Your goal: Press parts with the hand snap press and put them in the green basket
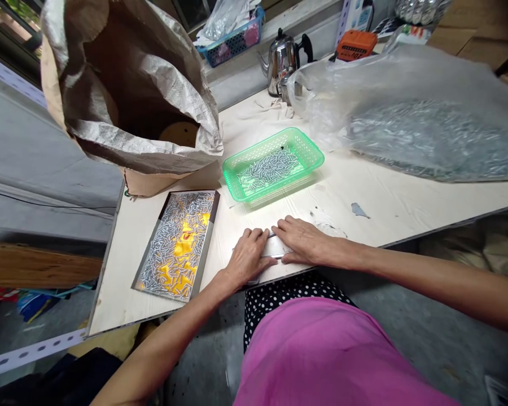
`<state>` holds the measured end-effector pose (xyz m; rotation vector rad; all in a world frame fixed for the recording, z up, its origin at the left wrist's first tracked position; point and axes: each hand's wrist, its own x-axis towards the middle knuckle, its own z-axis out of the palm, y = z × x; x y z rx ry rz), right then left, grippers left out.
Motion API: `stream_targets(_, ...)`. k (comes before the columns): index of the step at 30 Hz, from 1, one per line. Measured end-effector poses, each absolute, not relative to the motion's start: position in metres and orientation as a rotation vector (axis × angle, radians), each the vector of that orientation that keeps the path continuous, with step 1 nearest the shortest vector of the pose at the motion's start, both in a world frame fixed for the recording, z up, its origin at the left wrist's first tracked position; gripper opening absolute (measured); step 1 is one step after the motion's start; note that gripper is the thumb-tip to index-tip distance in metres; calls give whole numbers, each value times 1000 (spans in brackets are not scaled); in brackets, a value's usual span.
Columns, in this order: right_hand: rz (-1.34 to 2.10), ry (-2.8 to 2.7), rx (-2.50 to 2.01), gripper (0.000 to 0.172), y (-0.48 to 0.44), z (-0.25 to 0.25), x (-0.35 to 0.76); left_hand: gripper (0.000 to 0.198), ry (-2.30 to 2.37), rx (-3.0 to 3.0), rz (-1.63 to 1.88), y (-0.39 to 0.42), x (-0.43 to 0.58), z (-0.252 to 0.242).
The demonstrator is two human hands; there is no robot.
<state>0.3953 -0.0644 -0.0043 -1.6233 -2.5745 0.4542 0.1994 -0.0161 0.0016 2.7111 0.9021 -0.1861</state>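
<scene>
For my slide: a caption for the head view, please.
The left hand and right hand rest on a flat object near a green basket of screws.

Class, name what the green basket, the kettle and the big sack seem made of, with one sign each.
Green basket: translucent plastic, moulded slots, light glows through. Kettle: polished metal, probably steel, mirror shine. Sack: seemingly woven plastic over brown paper, crinkled, dull sheen.
</scene>
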Motion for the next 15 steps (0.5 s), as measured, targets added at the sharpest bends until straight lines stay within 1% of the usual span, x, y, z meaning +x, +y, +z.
stream_targets(4,462,-2585,-1560,17,-73,-6,391,29,824,2672,-165,-18,204,-1)
stream_targets(5,460,-2581,-1517,11,-75,-11,389,24,823,2670,-154,-19,204,-2)
stream_targets(9,395,-2527,-1411,17,-80,-32,386,22,852,2691,-124,-20,203,-5)
stream_targets(12,363,-2470,-1480,13,-78,-33,390,22,910,2718,-85,-26,203,-6)
stream_targets(13,371,-2456,-1511,18,-77,-30,393,26,947,2729,-40,-30,203,-8)
stream_targets(15,407,-2449,-1537,43,-74,-22,401,38,1005,2756,95,-43,200,-14)
